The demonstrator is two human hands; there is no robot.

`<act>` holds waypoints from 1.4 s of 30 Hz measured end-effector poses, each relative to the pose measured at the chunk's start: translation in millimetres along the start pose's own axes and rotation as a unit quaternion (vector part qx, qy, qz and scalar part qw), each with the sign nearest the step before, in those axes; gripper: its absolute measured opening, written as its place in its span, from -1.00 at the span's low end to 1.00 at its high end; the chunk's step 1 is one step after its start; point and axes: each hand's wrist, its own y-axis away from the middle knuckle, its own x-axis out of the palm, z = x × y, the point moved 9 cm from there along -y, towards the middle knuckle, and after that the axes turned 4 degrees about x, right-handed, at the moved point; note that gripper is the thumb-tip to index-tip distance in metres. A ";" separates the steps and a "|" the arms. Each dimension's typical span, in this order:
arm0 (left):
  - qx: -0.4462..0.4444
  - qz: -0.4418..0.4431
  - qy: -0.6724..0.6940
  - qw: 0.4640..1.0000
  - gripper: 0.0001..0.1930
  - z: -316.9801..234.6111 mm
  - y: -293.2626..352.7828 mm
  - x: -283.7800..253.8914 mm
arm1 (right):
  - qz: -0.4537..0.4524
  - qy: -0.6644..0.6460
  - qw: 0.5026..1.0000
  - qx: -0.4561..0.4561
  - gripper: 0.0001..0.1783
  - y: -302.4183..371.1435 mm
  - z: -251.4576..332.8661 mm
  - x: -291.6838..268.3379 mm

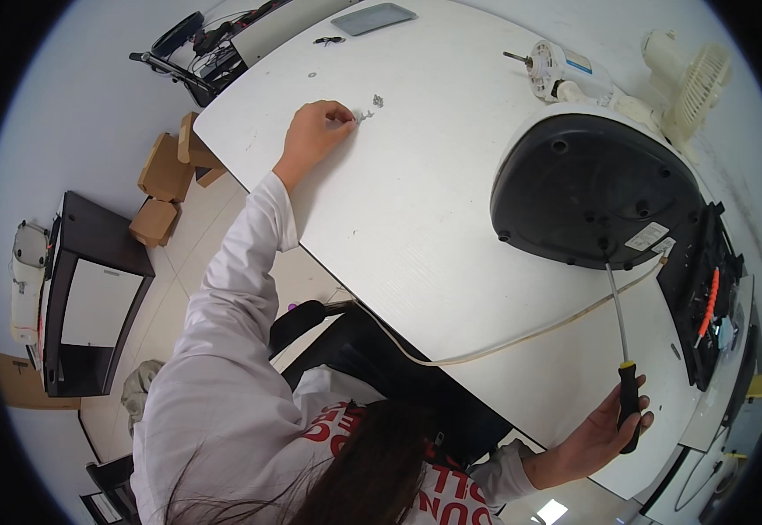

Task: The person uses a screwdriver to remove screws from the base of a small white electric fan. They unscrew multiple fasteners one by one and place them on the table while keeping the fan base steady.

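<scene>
My right hand grips the black handle of a long screwdriver with a yellow collar. Its shaft reaches up to a recessed hole near the front edge of a dark fan base, which is turned with its underside toward me. On the left of the white table, my left hand has thumb and fingers pinched together beside small loose metal pieces. Whatever the pinch holds is too small to make out. A pale cord runs from the base across the table and over its front edge.
A white motor housing with a metal shaft and a cream fan are behind the base. An open black tool case lies at the right. A grey tray sits at the far edge. Cardboard boxes stand left of the table.
</scene>
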 end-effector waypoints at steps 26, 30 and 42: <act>0.035 -0.041 -0.008 0.999 -0.84 -3.7 6.3 -1.8 | -0.031 0.040 0.998 -0.021 -0.87 2.3 1.8 -1.1; 0.026 -0.039 -0.007 0.999 -0.81 1.2 5.7 0.4 | -0.029 0.043 0.998 -0.019 -0.86 1.2 2.6 -3.1; -0.003 -0.045 0.042 0.998 -0.80 7.7 -0.1 2.4 | -0.013 0.059 0.998 -0.014 -0.87 1.2 2.8 -0.2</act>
